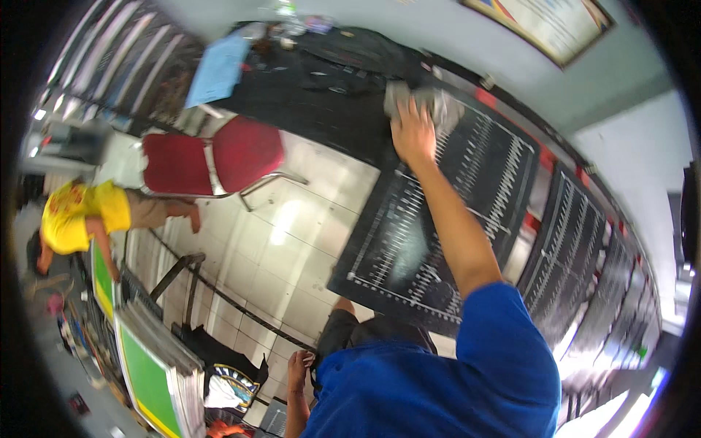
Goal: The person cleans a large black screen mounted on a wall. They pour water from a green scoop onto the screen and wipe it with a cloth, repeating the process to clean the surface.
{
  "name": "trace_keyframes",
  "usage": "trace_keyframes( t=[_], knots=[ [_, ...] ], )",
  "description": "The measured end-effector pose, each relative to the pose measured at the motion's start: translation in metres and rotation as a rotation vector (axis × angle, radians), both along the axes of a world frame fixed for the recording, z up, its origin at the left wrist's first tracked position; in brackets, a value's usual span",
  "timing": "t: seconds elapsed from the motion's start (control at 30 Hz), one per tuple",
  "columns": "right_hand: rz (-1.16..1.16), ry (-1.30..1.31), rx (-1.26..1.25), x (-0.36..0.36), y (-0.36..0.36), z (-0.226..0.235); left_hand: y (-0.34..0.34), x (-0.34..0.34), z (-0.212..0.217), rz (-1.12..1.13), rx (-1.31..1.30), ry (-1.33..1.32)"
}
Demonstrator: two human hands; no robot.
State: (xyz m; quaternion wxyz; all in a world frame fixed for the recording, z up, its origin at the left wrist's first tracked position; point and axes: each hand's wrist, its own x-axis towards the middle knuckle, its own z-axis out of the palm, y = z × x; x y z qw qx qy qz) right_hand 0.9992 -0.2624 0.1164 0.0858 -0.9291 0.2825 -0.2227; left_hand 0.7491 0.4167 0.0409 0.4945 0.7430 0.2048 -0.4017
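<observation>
My right hand (414,135) reaches far forward and presses on a bunched grey cloth (447,109), fingers spread over it. The cloth lies at the far left corner of a black board (409,255) with rows of white tick marks and a white border line. My right forearm passes above the board, and part of the board is hidden under it. My left hand (299,363) hangs low beside my body, away from the board. Its fingers are loosely bent and a little apart, and I see nothing in them.
A black table (314,109) adjoins the board, with a blue sheet (219,69) and small items. More marked boards (562,241) line up rightward. Red chairs (248,150) stand left. Behind a thin rail, a person in yellow (87,219) bends near stacked green-faced frames (150,372).
</observation>
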Motion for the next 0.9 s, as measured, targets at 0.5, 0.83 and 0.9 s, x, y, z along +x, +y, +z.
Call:
trace_keyframes(
  t=[0.5, 0.83, 0.9],
  knots=[
    [0.784, 0.188, 0.107, -0.219, 0.299, 0.048, -0.059, 0.08, -0.011, -0.166, -0.123, -0.23],
    [0.116, 0.231, 0.351, -0.538, 0.262, 0.028, 0.0, 0.057, -0.095, -0.185, -0.138, -0.023],
    [-0.037, 0.118, 0.468, -0.567, 0.263, 0.066, 0.016, 0.048, -0.118, -0.225, -0.094, 0.097]
  ],
)
